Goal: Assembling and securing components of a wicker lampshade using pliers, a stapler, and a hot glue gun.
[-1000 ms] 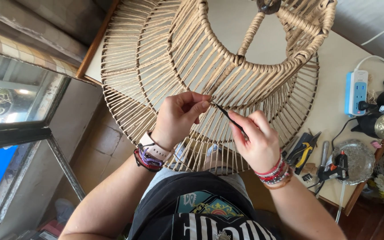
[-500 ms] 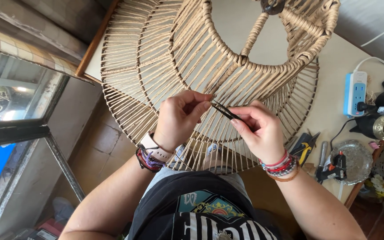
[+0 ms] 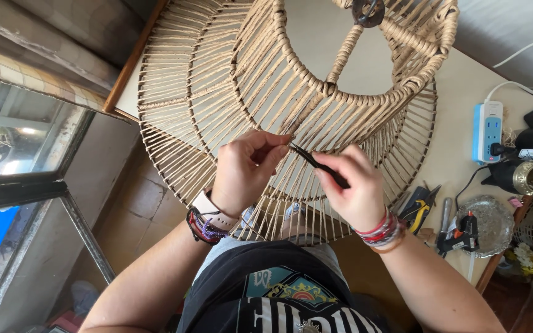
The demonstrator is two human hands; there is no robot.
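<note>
A large wire lampshade frame wrapped in beige twine (image 3: pixel 229 92) leans over the table edge in front of me. My left hand (image 3: pixel 245 169) pinches at the frame's lower ribs, fingertips meeting the tip of a thin dark rod (image 3: pixel 319 165). My right hand (image 3: pixel 353 188) grips the other end of that rod, which slants up to the left between the two hands. Both wrists carry bracelets; the left also has a watch.
A cream table (image 3: pixel 464 92) holds a blue and white power strip (image 3: pixel 487 131) with cables, a glue gun (image 3: pixel 461 237) on a silver dish (image 3: pixel 495 222), and pliers (image 3: pixel 419 208). A window (image 3: pixel 13 142) stands at left above a tiled floor.
My right hand has shifted slightly down and right with the rod, which now lies flatter. The left hand stays pinched at the rod's tip against the frame.
</note>
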